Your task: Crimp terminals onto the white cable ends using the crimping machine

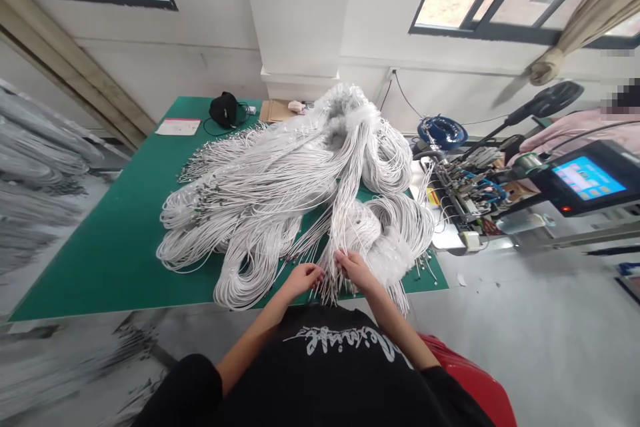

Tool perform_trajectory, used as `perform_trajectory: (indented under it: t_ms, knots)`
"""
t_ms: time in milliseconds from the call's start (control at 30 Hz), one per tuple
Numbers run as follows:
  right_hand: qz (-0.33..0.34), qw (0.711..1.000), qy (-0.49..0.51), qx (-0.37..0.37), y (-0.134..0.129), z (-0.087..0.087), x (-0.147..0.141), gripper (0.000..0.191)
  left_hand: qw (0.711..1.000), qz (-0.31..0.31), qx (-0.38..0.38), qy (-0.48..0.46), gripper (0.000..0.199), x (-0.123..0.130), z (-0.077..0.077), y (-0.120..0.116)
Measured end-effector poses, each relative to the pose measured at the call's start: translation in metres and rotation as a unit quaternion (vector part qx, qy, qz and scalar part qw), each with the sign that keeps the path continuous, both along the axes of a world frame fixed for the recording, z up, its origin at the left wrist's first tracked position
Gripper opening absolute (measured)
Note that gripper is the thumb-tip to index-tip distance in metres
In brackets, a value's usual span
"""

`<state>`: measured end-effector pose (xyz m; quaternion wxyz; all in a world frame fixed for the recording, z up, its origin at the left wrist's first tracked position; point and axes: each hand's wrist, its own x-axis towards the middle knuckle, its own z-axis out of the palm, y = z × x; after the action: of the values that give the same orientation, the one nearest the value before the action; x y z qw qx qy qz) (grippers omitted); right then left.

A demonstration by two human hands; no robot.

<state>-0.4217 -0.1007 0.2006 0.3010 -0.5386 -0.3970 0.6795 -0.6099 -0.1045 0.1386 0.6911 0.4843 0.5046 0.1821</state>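
Right hand point(354, 267): fingers nearly closed on strands of the white cables point(250, 177), near the tabletop's point(115, 233) near edge, right of its middle; the pinch probably keeps those strands apart from the mass.
Left hand point(307, 275): fingers curled, partly open, beside the cable ends; cannot tell whether it has hold of any.
White cables: heaped from the far edge to the near edge, some ends by the hands, likely so they can be reached without lifting the heap; looped and banded, presumably against tangling.
Black bag point(223, 110): near the far edge, left of the heap, perhaps to leave working room.
Paper sheet point(179, 127): by the far left corner, likely out of the cables' way.
Machine screen point(589, 177): beyond the right edge, tilted, probably for easy reading.
Count: two hands, one bag, one sheet, one screen; cables too many and overlapped to count.
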Motion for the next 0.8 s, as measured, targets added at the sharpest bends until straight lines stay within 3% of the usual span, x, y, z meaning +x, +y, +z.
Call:
perform_trajectory:
  t_ms: [67, 133, 233, 333, 433, 600, 700, 800]
  knots:
    - [0.051, 0.998, 0.033, 0.034, 0.009, 0.027, 0.02, 0.042, 0.998, 0.064, 0.021, 0.01, 0.045, -0.007, -0.004, 0.007]
    - [-0.01, 0.998, -0.003, 0.055, 0.015, 0.046, 0.038, 0.043, 0.995, 0.093, 0.047, 0.011, 0.043, -0.011, -0.003, 0.014]
    - [-0.105, 0.987, -0.109, 0.05, 0.019, 0.054, 0.047, 0.041, 0.991, 0.105, 0.082, 0.012, 0.04, -0.01, 0.007, 0.023]
    - [-0.081, 0.986, -0.14, 0.026, 0.016, 0.048, 0.038, 0.04, 0.989, 0.112, 0.095, -0.015, 0.038, -0.006, 0.016, 0.028]
    - [-0.071, 0.976, -0.2, 0.05, 0.005, 0.044, 0.027, 0.042, 0.99, 0.102, 0.096, -0.03, 0.038, -0.006, 0.014, 0.031]
    - [0.183, 0.943, -0.247, 0.13, -0.029, 0.026, -0.002, 0.044, 0.987, 0.078, 0.117, 0.083, 0.042, -0.009, -0.006, 0.056]
    - [0.161, 0.927, -0.311, 0.132, -0.045, 0.004, -0.021, 0.039, 0.969, 0.009, 0.168, 0.179, 0.046, 0.004, -0.008, 0.084]
    - [0.124, 0.912, -0.376, 0.104, -0.05, -0.014, -0.034, 0.035, 0.953, -0.057, 0.203, 0.218, 0.049, 0.035, 0.0, 0.115]
